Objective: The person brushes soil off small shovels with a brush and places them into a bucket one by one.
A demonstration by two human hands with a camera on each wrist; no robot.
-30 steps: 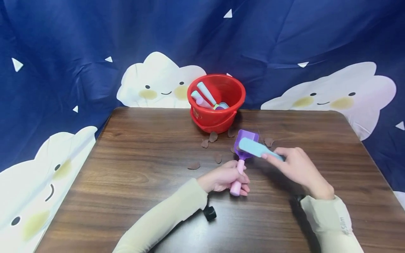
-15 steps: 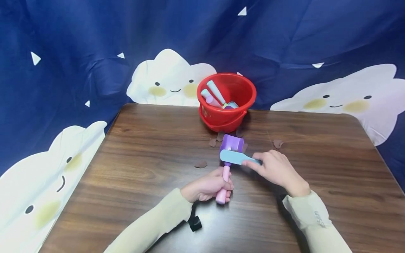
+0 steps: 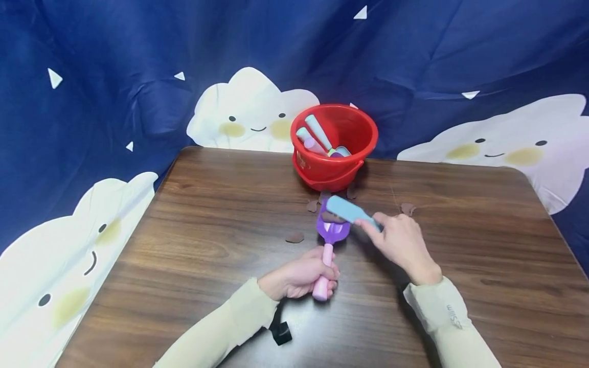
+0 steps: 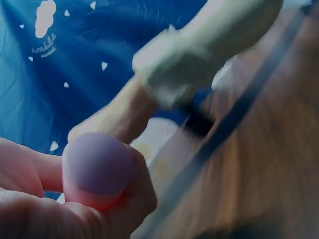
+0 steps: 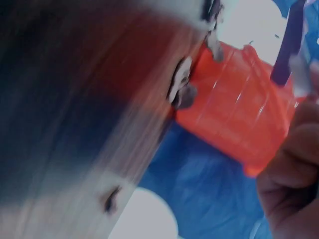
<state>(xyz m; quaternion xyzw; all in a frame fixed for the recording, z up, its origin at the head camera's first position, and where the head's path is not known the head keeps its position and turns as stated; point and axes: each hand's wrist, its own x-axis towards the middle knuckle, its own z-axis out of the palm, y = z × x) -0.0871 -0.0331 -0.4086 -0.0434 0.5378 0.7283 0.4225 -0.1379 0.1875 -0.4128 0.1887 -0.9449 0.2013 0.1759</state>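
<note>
My left hand grips the pink handle of a purple toy shovel; in the left wrist view the fingers curl round the handle's round end. Brown leaf-like flakes lie in the shovel's scoop. With its thumb and fingers, my right hand holds a light blue paddle-shaped tool tilted over the scoop's right side; its underside is hidden. More brown flakes lie on the table: one left of the scoop, one to the right, several close to the bucket.
A red bucket stands at the table's back edge, just beyond the scoop, with several toy tool handles sticking up inside. The brown wooden table reaches out on both sides. A blue cloud-patterned cloth hangs behind.
In the head view the shovel has moved left and nearer, and the blue tool has passed over its scoop. Brown flakes now show inside the scoop. The view has also shifted.
</note>
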